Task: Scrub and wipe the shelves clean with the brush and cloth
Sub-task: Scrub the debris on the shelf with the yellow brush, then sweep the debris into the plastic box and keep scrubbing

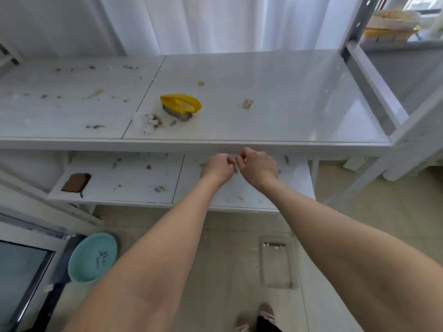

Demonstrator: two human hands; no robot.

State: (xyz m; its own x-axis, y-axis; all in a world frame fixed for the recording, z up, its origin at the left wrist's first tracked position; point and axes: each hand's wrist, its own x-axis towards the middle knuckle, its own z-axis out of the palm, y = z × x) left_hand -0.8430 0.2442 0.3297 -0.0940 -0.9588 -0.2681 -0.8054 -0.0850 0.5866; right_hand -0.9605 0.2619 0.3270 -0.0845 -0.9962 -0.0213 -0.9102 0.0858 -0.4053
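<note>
— Where's your brush (181, 105)?
— On the upper shelf (275, 121), beside the crumbs (153, 121). Your left hand (219, 165) and right hand (257, 164) curl their fingers (241, 158) over the lower shelf (134, 183); whether they're pinching anything, I cannot tell. Take the brush and scrub outward.

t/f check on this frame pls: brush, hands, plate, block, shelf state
1. The yellow plastic scrub brush lies on the upper white shelf. True.
2. The left hand grips the brush. False: it and the right hand are down at the lower white shelf, apart from the brush.
3. The round teal plate sits on the lower shelf. False: it is off the shelves, down by the floor.
4. A brown rectangular block lies at the lower shelf's left end. True.
5. The upper shelf is free of dirt. False: brown crumbs lie beside the brush.
</note>
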